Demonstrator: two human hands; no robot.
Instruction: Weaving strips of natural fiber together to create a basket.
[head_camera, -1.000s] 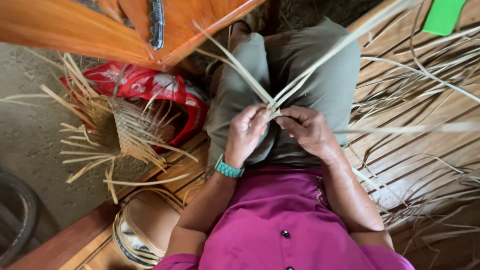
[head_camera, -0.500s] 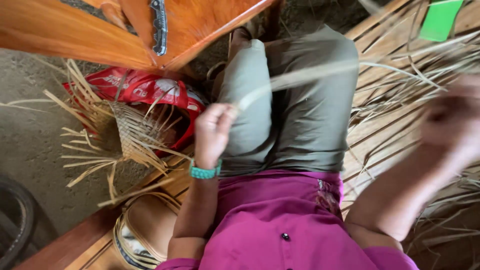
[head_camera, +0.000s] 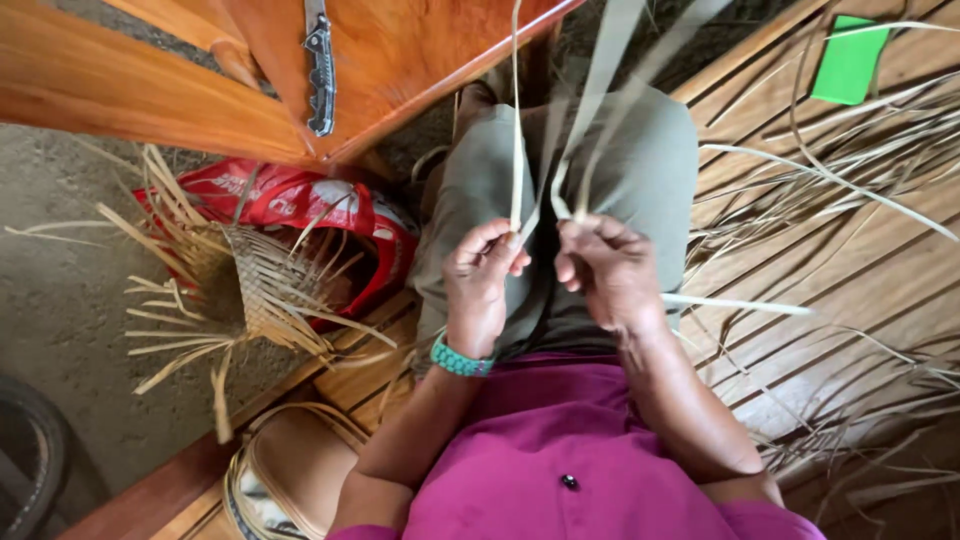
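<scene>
Soft even daylight, moderately bright, no harsh glare, faint shadows under the wooden bench (head_camera: 180, 90), raised pale leaf strips (head_camera: 600, 90) smeared by motion blur, hands fairly sharp, wide-angle stretching toward the frame edges

A slatted wooden platform (head_camera: 860, 260) adjoins bare dirt ground (head_camera: 60, 300) and orange wooden furniture (head_camera: 120, 80).

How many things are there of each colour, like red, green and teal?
Red: 1, the plastic bag
Green: 1, the flat card on the wooden bench
Teal: 1, the bracelet on the left hand
Magenta: 1, the shirt
Total: 4
</scene>
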